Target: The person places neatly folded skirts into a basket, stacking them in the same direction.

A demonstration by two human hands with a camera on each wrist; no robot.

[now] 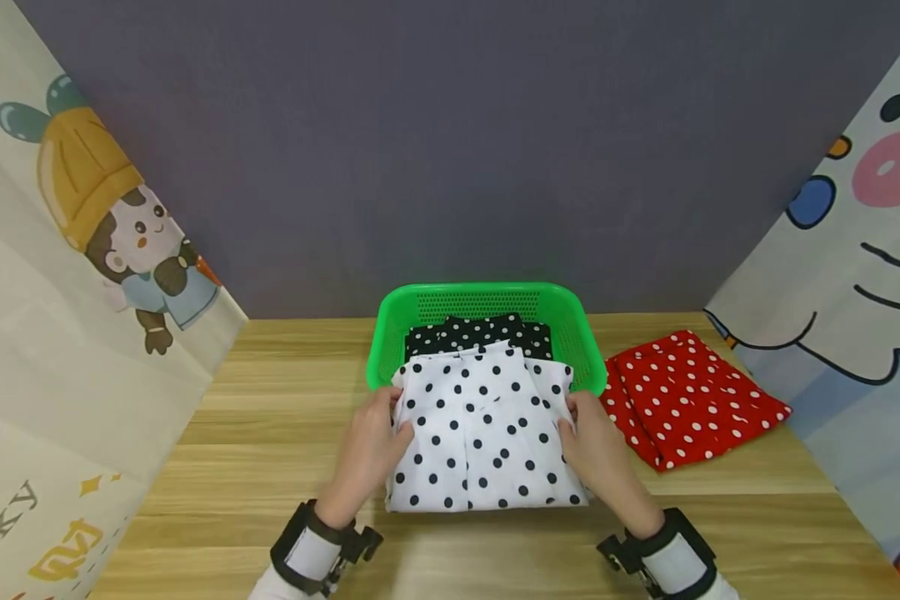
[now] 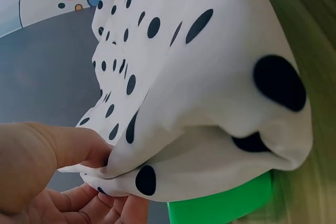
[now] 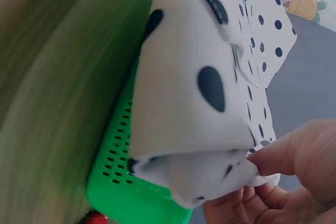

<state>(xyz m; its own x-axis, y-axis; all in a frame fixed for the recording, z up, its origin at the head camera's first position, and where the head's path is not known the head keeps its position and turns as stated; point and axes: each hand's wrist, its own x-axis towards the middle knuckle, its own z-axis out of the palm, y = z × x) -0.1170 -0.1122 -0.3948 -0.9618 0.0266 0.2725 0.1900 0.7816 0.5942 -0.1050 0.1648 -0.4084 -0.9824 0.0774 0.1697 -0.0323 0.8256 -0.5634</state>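
A folded white cloth with black dots is held between both hands, over the near side of a green plastic basket. My left hand pinches its left edge, thumb on top and fingers beneath, as the left wrist view shows. On the opposite edge my right hand pinches the cloth the same way; the right wrist view shows the fold between thumb and fingers. Inside the basket lies a folded black cloth with white dots, partly covered by the white one.
A folded red cloth with white dots lies on the wooden table, to the right of the basket. Behind the table rises a dark grey panel. Printed curtains with cartoon figures hang at the left and right sides.
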